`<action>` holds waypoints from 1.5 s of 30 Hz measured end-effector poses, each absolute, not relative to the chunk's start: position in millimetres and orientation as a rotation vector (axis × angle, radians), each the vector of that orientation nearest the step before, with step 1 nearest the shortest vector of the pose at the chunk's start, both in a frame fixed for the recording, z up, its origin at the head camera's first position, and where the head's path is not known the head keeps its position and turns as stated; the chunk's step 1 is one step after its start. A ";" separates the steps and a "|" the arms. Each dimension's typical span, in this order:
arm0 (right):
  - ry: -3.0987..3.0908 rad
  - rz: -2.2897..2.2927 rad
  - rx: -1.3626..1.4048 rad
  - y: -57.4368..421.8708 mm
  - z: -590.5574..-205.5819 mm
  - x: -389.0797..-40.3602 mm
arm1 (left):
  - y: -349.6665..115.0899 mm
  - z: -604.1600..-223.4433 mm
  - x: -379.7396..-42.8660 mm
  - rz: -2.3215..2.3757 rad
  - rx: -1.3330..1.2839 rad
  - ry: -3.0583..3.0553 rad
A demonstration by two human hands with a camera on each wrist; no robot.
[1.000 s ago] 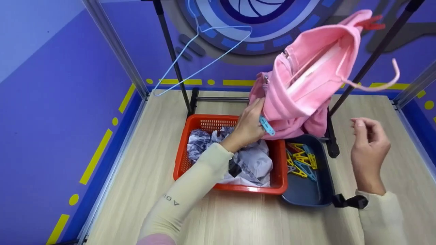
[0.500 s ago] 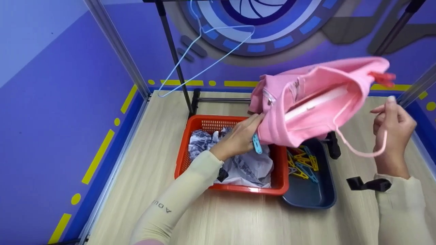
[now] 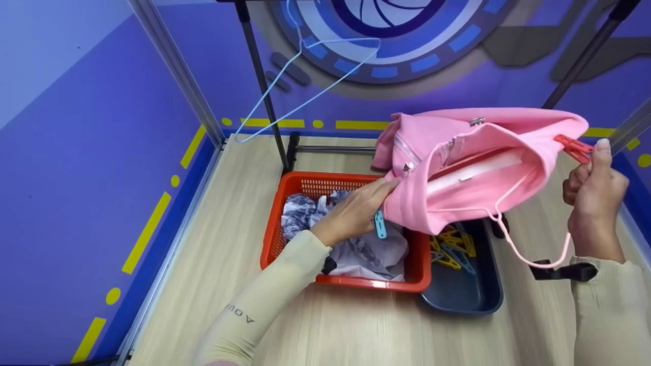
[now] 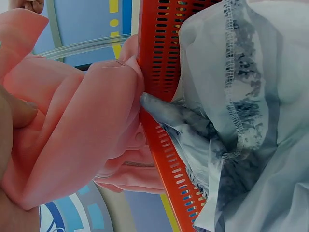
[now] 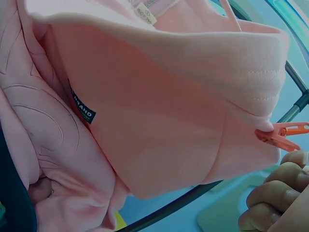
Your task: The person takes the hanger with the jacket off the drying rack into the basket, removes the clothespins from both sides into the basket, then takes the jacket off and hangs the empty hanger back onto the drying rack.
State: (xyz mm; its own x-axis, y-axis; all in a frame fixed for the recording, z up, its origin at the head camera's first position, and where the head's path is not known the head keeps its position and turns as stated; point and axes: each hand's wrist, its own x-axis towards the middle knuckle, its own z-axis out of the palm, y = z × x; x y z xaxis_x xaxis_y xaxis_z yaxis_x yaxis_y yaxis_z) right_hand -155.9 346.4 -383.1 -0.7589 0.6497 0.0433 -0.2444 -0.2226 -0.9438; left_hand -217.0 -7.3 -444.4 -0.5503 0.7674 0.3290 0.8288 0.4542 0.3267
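The pink garment (image 3: 488,195) is above the red basket's (image 3: 376,284) right edge and the dark tray (image 3: 457,295); your left hand (image 3: 353,211) pinches its waistband. Your right hand (image 3: 597,203) curls beside the red clip (image 3: 574,147); whether gripping, I can't tell.

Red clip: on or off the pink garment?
On: the red clip pinches the garment at one side in the right wrist view.
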 end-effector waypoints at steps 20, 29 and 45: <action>-1.367 2.035 -0.216 340.3 -385.0 -154.4 | -8.2 -453.1 -217.5 -0.756 -1.383 -2.599; -1.351 2.052 -0.200 337.8 -385.3 -154.9 | -8.7 -456.7 -217.7 -0.772 -1.346 -2.644; -1.411 2.013 -0.236 342.8 -388.1 -148.4 | -6.2 -461.3 -222.2 -0.822 -1.271 -2.752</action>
State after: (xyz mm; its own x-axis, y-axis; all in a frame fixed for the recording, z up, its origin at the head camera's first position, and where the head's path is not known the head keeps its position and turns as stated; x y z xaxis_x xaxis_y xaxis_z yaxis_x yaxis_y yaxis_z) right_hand -148.4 342.8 -388.1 -0.7667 0.6044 0.2166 -0.4097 -0.2009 -0.8898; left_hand -222.2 -6.2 -461.3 -0.6727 0.7088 0.2123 0.7091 0.5358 0.4584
